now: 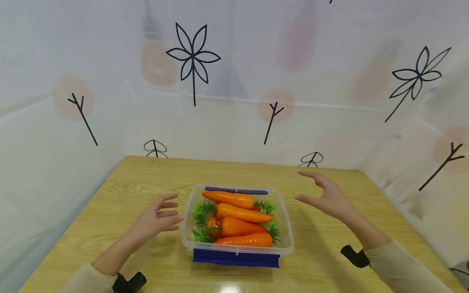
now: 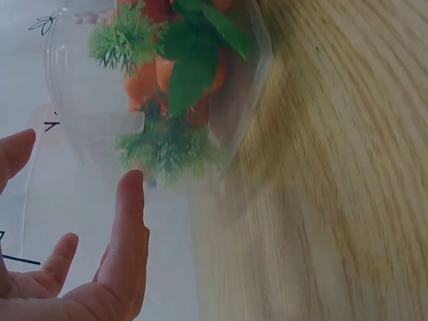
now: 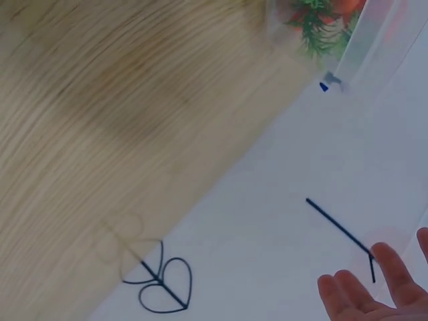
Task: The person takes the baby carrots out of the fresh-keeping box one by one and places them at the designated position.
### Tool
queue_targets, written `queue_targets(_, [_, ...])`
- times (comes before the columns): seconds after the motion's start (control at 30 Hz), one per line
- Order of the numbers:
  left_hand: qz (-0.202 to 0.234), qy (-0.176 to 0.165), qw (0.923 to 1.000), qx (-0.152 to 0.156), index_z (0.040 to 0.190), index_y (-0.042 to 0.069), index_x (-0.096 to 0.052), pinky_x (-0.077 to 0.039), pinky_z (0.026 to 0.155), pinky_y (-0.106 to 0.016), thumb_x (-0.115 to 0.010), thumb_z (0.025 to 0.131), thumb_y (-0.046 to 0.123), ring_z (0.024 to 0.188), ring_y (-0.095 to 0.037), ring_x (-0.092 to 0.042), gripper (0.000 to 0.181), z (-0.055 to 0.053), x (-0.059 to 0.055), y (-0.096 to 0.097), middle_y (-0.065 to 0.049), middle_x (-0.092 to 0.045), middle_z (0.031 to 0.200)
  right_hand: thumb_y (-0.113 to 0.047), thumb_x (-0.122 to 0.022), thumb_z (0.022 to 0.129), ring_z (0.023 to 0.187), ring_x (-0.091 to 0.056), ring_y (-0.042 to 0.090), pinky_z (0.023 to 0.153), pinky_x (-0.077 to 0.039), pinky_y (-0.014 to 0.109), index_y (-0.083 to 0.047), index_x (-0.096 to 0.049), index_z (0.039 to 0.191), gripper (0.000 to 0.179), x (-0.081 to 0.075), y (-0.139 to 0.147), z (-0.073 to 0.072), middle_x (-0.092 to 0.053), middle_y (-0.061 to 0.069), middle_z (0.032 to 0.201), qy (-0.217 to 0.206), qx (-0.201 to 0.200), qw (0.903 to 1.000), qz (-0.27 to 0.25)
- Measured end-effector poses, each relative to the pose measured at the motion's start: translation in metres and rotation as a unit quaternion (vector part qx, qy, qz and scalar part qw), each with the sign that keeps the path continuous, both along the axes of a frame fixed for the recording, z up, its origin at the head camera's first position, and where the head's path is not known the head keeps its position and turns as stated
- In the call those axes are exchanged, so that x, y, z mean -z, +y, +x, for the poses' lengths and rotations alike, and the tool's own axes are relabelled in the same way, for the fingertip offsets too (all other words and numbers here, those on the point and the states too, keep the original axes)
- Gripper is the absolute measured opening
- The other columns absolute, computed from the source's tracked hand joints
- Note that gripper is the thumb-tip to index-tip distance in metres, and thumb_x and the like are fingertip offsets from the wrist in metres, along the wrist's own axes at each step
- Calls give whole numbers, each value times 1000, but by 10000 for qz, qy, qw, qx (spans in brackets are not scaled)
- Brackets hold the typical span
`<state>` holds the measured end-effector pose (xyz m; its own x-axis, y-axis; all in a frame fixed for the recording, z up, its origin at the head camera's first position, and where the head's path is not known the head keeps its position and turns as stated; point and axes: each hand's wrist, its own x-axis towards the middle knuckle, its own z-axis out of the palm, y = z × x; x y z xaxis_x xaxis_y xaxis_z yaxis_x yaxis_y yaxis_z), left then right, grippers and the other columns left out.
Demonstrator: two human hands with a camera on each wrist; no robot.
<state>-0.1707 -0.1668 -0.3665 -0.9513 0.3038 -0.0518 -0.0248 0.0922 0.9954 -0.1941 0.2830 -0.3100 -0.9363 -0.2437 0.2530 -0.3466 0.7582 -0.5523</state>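
A clear plastic box (image 1: 287, 228) with blue side latches stands on the table, its top uncovered. Several orange carrots (image 1: 239, 226) with green leafy tops lie inside it. Just off the box's left side is my left hand (image 1: 159, 217), fingers loosely spread and holding nothing. My right hand (image 1: 326, 197) hovers to the right of the box, thumb and fingers apart, also holding nothing. In the left wrist view, green leaves (image 2: 190, 60) show through the box wall beyond the fingertips. The right wrist view catches only a corner of the box (image 3: 348, 40) and some fingers.
The wooden table (image 1: 146, 175) reaches back to a white patterned cloth (image 1: 234, 130) that hangs behind and along both sides. A blue latch (image 1: 236, 258) sticks out from the box's near side. A black cable (image 1: 459, 271) shows at the far right.
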Motion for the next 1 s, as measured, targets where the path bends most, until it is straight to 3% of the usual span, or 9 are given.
queue_targets(0.37, [-78, -300, 9993, 194, 142, 2, -28, -52, 79, -44, -67, 87, 18, 111, -37, -51, 69, 1, 6, 9, -31, -34, 134, -27, -74, 80, 121, -41, 38, 97, -35, 55, -7, -49, 133, 62, -1, -22, -8, -48, 16, 133, 268, -719, 9970, -110])
queue_targets(0.57, [118, -566, 9976, 384, 143, 3, -26, -53, 77, -44, -66, 88, 17, 103, -36, -56, 69, -1, 10, 10, -30, -39, 129, -25, -75, 80, 120, -44, 35, 98, -36, 53, -8, -50, 133, 61, -4, -33, -12, -49, 14, 132, 167, -1120, 9935, -124])
queue_targets(1.0, [301, -752, 9966, 134, 144, 6, -29, -54, 72, -39, -69, 85, 15, 97, -31, -59, 71, 1, 10, 17, -27, -43, 128, -18, -74, 81, 117, -48, 33, 96, -40, 51, -9, -51, 131, 56, -19, -52, -23, -52, 13, 130, -177, -1921, 9812, 52])
